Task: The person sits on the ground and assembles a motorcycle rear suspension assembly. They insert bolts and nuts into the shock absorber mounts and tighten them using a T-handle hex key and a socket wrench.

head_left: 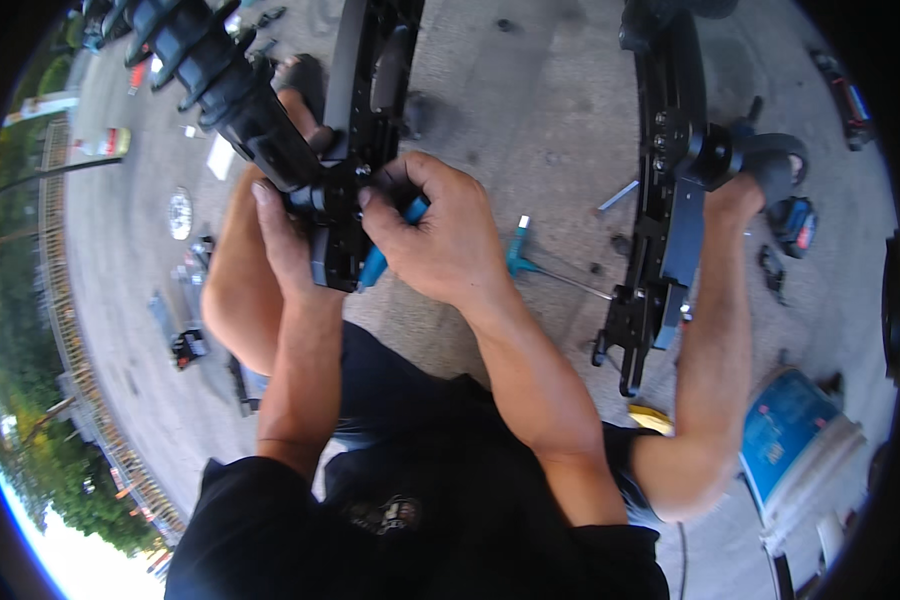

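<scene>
My left hand [288, 240] is closed around the lower mount of a black coil-over shock absorber [255, 130], its thumb along the outer side and its other fingers hidden behind. The shock's eye meets a black metal arm [375, 110] at a bolted joint. On the inner side of that joint, my right hand [425, 225] is closed, with thumb and index finger pinched by the bolt head. A teal tool handle [373, 268] shows above and below the right thumb, its middle hidden by the hand. Whether a small part sits between the fingertips, I cannot tell.
A matching black arm [660, 200] stands to the right, beside my right leg. Between the arms, a teal T-handle wrench [519, 250] lies on the concrete. A blue bucket [790, 435] stands at the lower right. Loose tools and a white slotted disc [179, 214] lie at left.
</scene>
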{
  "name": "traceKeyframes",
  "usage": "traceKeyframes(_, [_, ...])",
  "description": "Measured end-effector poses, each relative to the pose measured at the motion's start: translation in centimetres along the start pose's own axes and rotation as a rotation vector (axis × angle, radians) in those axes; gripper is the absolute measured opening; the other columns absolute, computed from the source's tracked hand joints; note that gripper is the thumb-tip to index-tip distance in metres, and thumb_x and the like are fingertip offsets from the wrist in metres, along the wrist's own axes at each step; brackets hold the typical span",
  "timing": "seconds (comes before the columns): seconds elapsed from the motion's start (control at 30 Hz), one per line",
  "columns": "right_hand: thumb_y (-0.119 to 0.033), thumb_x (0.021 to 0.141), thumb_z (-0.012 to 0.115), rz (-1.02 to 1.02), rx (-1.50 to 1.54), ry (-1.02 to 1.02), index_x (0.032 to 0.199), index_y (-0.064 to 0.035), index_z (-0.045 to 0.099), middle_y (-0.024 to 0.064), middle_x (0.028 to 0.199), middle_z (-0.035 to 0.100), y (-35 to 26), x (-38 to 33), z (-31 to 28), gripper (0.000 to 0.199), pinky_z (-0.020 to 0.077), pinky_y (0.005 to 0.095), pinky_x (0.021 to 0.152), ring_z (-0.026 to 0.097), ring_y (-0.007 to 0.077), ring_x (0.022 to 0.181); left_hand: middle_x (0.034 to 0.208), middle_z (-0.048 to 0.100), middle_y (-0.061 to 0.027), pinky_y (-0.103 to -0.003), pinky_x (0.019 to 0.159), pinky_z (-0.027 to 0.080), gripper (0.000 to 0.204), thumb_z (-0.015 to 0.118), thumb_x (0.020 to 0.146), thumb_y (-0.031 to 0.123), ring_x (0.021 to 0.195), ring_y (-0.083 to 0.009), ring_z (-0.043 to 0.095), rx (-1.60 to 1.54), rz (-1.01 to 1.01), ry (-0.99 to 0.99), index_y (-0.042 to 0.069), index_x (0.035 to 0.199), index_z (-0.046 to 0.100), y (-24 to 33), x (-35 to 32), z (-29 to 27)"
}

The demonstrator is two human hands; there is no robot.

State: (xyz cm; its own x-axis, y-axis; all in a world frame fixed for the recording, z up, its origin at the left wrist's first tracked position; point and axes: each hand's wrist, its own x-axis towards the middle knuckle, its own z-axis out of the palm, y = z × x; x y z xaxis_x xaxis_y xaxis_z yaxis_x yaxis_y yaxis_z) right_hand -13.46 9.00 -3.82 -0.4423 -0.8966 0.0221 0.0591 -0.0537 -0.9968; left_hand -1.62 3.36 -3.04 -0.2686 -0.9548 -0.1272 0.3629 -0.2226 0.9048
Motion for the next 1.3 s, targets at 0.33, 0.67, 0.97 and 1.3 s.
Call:
traceKeyframes(0.33, [-0.022, 0.092, 0.061, 0.093, -0.114, 0.005, 0.076, -0.001, 0.059, -0.0011, 0.061, 0.055, -0.6, -0.7, 0.6, 0.026, 0.0359, 0.0219, 0.052, 0.046, 0.0051, 0.059, 0.107, 0.063, -0.0133, -0.029, 0.079, 0.051, 0.06, 0.036, 0.099, 0.047, 0.09, -0.0165, 0.064, 0.011, 0.025, -0.121, -0.006, 0.126, 0.048, -0.2, 0.0, -0.6])
traceKeyframes(0.67, [-0.021, 0.095, 0.057, -0.006, -0.115, 0.063, 0.09, 0.0008, 0.063, -0.001, 0.075, 0.06, -0.4, -1.1, 0.5, 0.023, 0.0404, 0.0196, 0.064, 0.051, 0.005, 0.071, 0.133, 0.049, -0.0192, -0.037, 0.105, 0.036, 0.075, 0.051, 0.09, 0.054, 0.123, -0.0278, 0.049, 0.164, 0.177, -0.292, -0.006, 0.134, 0.042, -1.4, -0.3, -3.4])
traceKeyframes(0.97, [-0.016, 0.089, 0.062, -0.034, -0.126, -0.011, 0.103, 0.0004, 0.062, 0.0051, 0.094, 0.065, 0.3, -2.1, -2.1, 0.022, 0.0451, 0.0233, 0.076, 0.06, 0.0121, 0.083, 0.138, 0.043, -0.026, -0.05, 0.108, 0.032, 0.07, 0.053, 0.088, 0.054, 0.131, -0.0376, 0.039, 0.067, 0.316, -0.427, -0.001, 0.131, 0.049, -3.3, 0.5, -5.4])
traceKeyframes(1.3, [-0.026, 0.081, 0.071, 0.034, -0.139, -0.049, 0.112, 0.0019, 0.059, 0.0115, 0.104, 0.063, 1.7, -2.5, -3.2, 0.043, 0.0514, 0.0288, 0.079, 0.064, 0.0187, 0.09, 0.139, 0.039, -0.029, -0.054, 0.104, 0.036, 0.07, 0.055, 0.087, 0.054, 0.131, -0.0426, 0.038, 0.07, 0.228, -0.448, 0.001, 0.132, 0.049, -3.6, 0.3, -6.6])
